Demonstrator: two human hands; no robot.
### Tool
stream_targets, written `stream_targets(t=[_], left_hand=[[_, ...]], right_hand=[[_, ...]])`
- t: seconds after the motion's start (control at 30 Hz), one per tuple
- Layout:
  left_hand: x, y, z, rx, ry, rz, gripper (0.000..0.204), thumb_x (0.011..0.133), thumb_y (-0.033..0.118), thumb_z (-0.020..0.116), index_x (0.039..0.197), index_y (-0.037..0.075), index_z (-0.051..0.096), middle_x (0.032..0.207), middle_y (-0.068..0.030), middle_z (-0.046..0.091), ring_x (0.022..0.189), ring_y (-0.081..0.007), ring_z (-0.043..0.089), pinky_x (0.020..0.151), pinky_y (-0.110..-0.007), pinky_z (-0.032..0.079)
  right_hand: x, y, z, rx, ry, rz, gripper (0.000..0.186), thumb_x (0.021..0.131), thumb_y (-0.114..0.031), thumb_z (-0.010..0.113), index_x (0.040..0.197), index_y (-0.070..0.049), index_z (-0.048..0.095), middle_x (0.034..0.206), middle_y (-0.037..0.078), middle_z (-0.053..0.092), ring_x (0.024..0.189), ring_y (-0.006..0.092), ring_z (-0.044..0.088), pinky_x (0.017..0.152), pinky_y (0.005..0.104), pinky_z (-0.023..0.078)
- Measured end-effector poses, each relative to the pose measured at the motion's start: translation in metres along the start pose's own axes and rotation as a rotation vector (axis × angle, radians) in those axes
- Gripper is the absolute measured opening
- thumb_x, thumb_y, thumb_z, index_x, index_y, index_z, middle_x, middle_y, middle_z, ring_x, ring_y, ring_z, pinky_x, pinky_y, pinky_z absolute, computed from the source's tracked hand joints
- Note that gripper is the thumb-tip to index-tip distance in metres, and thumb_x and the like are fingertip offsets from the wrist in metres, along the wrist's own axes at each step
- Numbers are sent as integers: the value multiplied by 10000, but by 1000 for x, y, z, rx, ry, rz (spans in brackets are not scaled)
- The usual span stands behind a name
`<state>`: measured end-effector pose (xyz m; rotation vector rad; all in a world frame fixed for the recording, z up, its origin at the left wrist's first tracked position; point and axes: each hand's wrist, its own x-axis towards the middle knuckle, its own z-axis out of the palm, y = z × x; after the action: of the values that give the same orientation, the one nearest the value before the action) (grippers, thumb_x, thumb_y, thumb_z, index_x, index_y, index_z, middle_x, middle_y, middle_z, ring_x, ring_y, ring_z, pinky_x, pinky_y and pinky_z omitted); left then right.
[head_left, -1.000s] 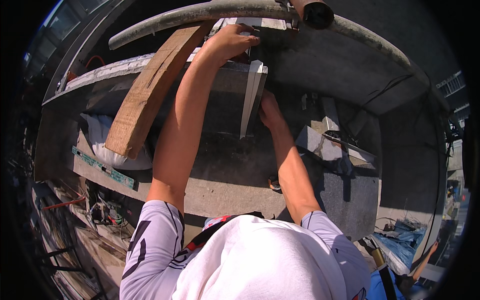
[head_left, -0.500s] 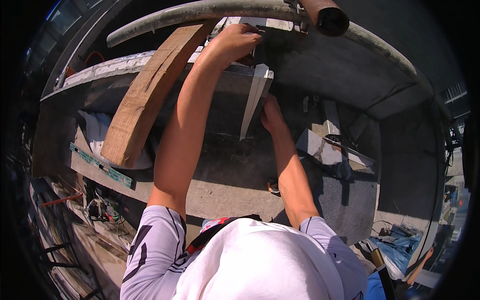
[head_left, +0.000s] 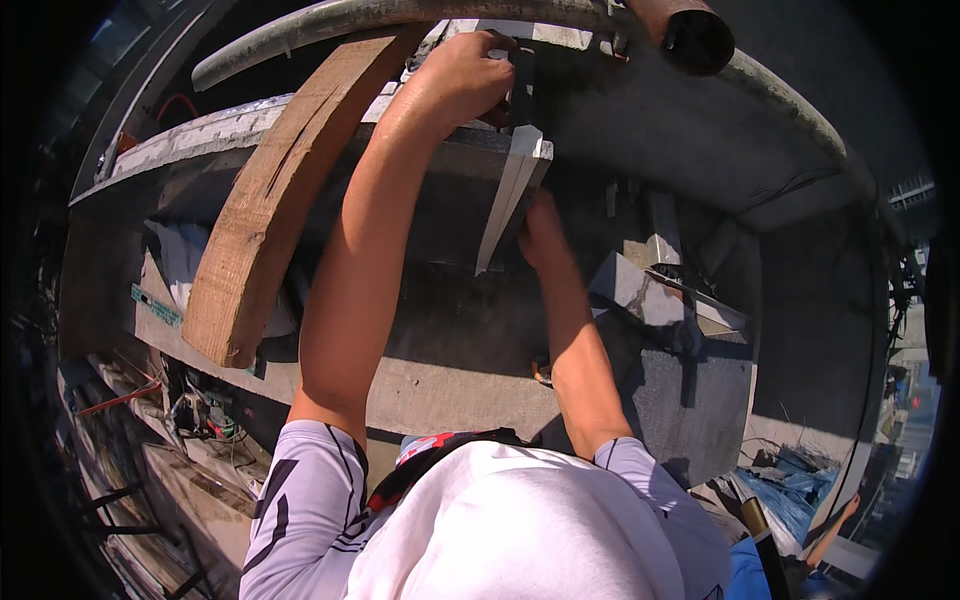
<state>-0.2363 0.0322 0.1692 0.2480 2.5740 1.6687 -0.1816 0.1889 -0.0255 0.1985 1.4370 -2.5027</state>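
Note:
My left hand (head_left: pixel 468 78) reaches far forward over the top of an upright grey slab, its fingers curled closed. What they grip is in shadow and I cannot make it out. Just below, a strip with a pale, white edge (head_left: pixel 513 190) stands at the slab's right end, tilted slightly. Behind this strip's right side is my right hand (head_left: pixel 541 232), lower than the left one. Its fingers are hidden in shadow by the strip, so their hold does not show. A thick wooden plank (head_left: pixel 275 200) leans across the slab, left of my left forearm.
A curved grey pipe (head_left: pixel 330 25) and a rusty pipe end (head_left: pixel 690 38) cross overhead. Left, a green spirit level (head_left: pixel 156 303) lies partly behind the plank. Stone offcuts (head_left: pixel 645 295) lie right of my right forearm. Blue plastic sheeting (head_left: pixel 795 495) sits lower right.
The view has shifted slightly. The plank's lower end now sits further left and lower, covering more of the spirit level. Both hands keep nearly the same places at the slab's end.

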Motion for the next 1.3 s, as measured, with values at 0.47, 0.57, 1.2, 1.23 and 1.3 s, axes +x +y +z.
stream_targets(t=[0.47, 0.57, 1.2, 1.23, 1.3], left_hand=[[-3, -10, 1, -95, 326, 167, 424, 1015, 110, 500, 1351, -18, 724, 1267, -128, 761, 1138, -214, 722, 1012, -388, 596], [-2, -13, 1, -196, 347, 194, 410, 991, 122, 514, 1282, -23, 764, 1187, -142, 772, 1096, -227, 731, 995, -383, 587], [-12, 13, -1, -135, 289, 60, 352, 967, 138, 582, 1236, -23, 743, 1018, -110, 746, 898, -168, 682, 845, -335, 572], [-10, 14, -1, -130, 290, 44, 353, 968, 141, 582, 1237, -22, 743, 1022, -111, 747, 900, -171, 684, 849, -338, 574], [-11, 15, 0, -123, 279, 68, 354, 970, 146, 584, 1238, -22, 743, 1028, -115, 748, 904, -176, 688, 850, -341, 576]], right_hand=[[-8, -9, 16, 14, 129, 23, 528, 1192, -264, 488, 1671, -44, 459, 1617, 97, 576, 1433, 186, 582, 1189, 344, 462], [-7, -8, 13, -1, 99, 14, 524, 1196, -228, 473, 1683, -37, 437, 1635, 104, 561, 1448, 195, 573, 1206, 345, 451], [-2, -2, 4, -2, 20, -2, 517, 1185, -265, 492, 1641, -21, 501, 1590, 109, 600, 1400, 190, 604, 1159, 339, 478], [-1, -1, 3, 5, 15, -8, 517, 1184, -261, 493, 1642, -21, 500, 1589, 109, 601, 1399, 190, 604, 1158, 340, 479], [-2, -1, 2, 10, 17, -13, 517, 1183, -259, 496, 1643, -21, 499, 1585, 109, 604, 1396, 189, 606, 1156, 340, 480]])
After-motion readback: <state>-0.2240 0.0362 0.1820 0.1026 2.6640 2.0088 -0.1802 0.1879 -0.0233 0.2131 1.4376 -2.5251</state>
